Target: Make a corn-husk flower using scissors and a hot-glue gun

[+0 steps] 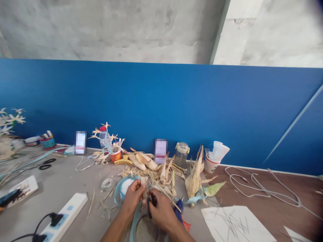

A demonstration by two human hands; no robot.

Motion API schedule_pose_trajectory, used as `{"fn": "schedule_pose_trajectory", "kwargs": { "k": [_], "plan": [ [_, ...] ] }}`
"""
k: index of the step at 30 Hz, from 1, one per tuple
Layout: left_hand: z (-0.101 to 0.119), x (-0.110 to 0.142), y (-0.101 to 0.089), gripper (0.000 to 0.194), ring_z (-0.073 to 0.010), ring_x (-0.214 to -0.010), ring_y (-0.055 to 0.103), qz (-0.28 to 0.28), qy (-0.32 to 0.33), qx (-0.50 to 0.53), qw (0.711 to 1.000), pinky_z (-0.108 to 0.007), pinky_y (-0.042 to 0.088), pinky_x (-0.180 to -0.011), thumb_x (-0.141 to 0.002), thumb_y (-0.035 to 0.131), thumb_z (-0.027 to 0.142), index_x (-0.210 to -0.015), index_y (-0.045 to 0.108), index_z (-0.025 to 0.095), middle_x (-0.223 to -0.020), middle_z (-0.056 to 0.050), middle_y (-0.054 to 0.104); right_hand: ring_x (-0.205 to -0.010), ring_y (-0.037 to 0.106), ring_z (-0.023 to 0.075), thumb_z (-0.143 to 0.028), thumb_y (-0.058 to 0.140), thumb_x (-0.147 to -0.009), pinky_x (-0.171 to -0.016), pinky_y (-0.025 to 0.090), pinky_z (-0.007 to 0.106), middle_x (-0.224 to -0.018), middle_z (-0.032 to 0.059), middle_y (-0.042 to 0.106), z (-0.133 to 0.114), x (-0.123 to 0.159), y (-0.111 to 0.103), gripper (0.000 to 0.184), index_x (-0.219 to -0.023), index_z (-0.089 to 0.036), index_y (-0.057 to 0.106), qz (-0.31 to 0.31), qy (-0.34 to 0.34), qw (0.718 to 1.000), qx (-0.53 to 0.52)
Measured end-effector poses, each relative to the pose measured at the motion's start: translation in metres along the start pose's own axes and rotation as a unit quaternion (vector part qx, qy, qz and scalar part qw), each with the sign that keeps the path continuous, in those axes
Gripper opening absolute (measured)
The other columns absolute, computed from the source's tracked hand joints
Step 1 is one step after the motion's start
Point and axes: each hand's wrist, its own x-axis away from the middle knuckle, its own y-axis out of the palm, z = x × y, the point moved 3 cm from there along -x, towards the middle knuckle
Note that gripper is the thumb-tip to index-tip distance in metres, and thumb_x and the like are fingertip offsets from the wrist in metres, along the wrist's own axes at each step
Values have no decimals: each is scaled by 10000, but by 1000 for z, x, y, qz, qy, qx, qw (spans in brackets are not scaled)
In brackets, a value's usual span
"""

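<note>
Pinched between the fingertips of my left hand is a small pale strip of corn husk. My right hand is closed around black-handled scissors, close to that strip; their blades are hard to make out. Just behind my left hand lies a roll of light blue ribbon, its tail hanging down toward me. A heap of dried corn husks and shreds spreads beyond both hands. Right of my right hand is a dark blue glue gun, partly hidden by the hand.
A white power strip and a tape roll lie to the left, with other scissors farther off. White paper with thin sticks and a white cable are at right. A glass jar stands against the blue partition.
</note>
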Motion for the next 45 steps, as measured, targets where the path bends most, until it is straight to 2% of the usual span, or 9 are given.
{"fn": "schedule_pose_trajectory", "kwargs": {
  "k": [6,10,16,21,26,33,40,45],
  "plan": [
    [7,7,8,230,-77,-444,417,-20,-10,8,1000,-194,315,-450,-641,657,357,-679,557,153,-520,61,485,-701,591,177,-277,489,-773,-629,394,240,-806,58,675,-1,1,1,209,-915,-174,603,-3,-21,1000,-6],
    [9,9,12,248,-63,-407,380,-31,-30,22,999,-185,288,-411,-634,654,375,-668,537,159,-510,75,460,-709,596,190,-249,481,-770,-635,404,254,-818,78,677,-2,2,1,206,-912,-164,605,6,-16,1000,-7],
    [4,6,10,261,-64,-402,372,-37,-29,22,999,-184,280,-405,-630,657,386,-661,532,160,-482,77,447,-712,592,186,-211,472,-765,-638,404,249,-804,67,675,-2,1,0,206,-909,-170,613,4,-16,1000,-20],
    [10,6,9,259,-65,-410,382,-28,-24,8,999,-189,282,-416,-632,652,388,-668,539,157,-498,68,462,-689,575,177,-187,464,-757,-626,392,244,-764,52,661,0,-1,0,195,-875,-168,618,5,-8,1000,-22],
    [12,7,8,274,-55,-399,347,-11,-20,1,1000,-186,242,-412,-628,653,396,-668,530,155,-500,71,453,-678,555,167,-243,471,-773,-609,387,235,-751,39,639,2,-1,0,189,-882,-165,603,24,1,999,-38],
    [11,7,6,245,-83,-452,411,-4,-1,-7,1000,-199,299,-451,-647,649,376,-681,549,155,-527,54,485,-648,559,165,-316,493,-781,-585,360,235,-733,37,651,-1,4,1,188,-868,-178,588,13,-8,1000,21],
    [10,6,8,235,-70,-423,403,-3,-12,-4,1000,-192,301,-437,-621,662,360,-649,554,153,-502,63,471,-701,607,181,-258,494,-774,-624,379,235,-807,69,687,0,6,3,228,-965,-185,596,6,-6,999,47],
    [9,6,10,235,-52,-380,362,-9,-20,15,1000,-178,266,-389,-633,651,361,-649,533,158,-477,78,442,-737,615,185,-191,470,-759,-648,389,235,-829,72,686,-2,5,2,219,-932,-186,605,6,-7,999,43]
  ]
}}
